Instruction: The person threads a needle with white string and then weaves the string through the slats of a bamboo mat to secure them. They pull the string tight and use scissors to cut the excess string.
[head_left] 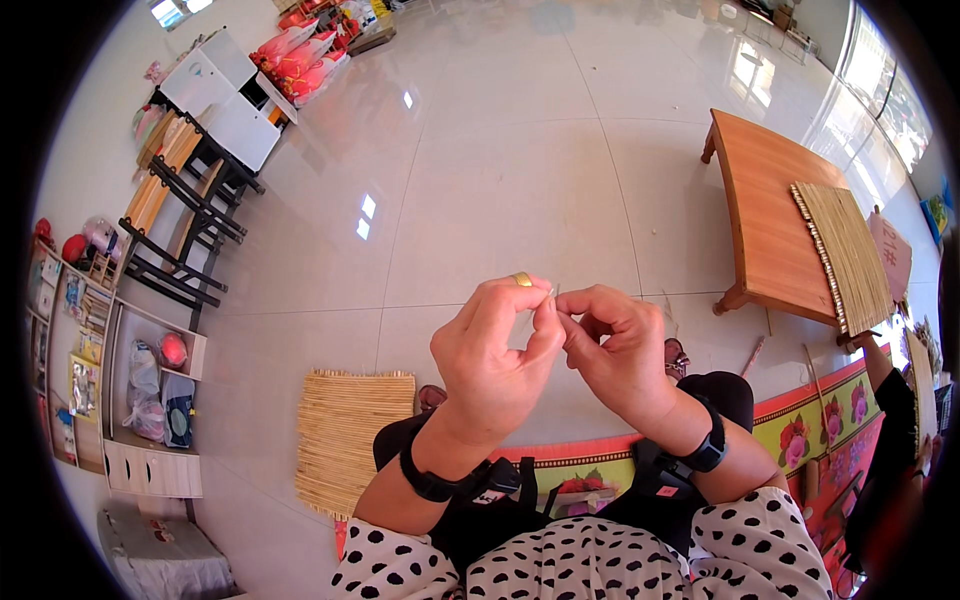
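My left hand [500,360] and my right hand [610,355] are raised in the middle, fingertips pinched close together over a tiny thin pale item [554,294], perhaps a needle or thread; it is too small to tell. A gold-coloured band [522,280] is on a finger of my left hand. Below them are my dark-clad legs. A straw mat [350,440] lies on the floor to the left of my legs, and a floral red and green mat [795,440] lies beneath me, extending to the right.
A wooden table [760,230] with a woven reed mat [835,250] stands at the right; a co-worker's arm [885,385] reaches beside it. Stacked benches [180,215], shelving [150,440] and a white cabinet [215,105] line the left. Red bags [295,65] lie at the back.
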